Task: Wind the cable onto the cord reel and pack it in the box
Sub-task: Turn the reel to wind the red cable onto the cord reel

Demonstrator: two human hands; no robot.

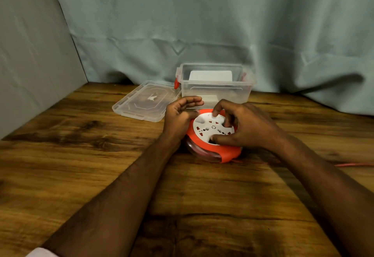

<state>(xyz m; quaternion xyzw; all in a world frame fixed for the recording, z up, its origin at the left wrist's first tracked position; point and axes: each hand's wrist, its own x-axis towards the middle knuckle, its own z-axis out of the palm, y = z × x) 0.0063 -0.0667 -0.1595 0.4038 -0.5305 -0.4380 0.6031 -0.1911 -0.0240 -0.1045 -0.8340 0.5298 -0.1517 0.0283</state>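
A round red cord reel (204,137) with a white socket face lies flat on the wooden table (81,155). My left hand (179,115) holds its left rim, fingers curled. My right hand (240,125) sits on top, with curled fingertips pressed into the white face. A red cable (352,164) runs from the reel's right side off to the right edge. Part of the cable is wound under the reel's clear lower half. The clear plastic box (216,87) stands open just behind the reel.
The box's clear lid (145,103) lies flat to the left of the box. A blue-grey cloth (202,24) hangs behind the table, and a grey wall (30,64) closes the left side. Something white shows inside the box.
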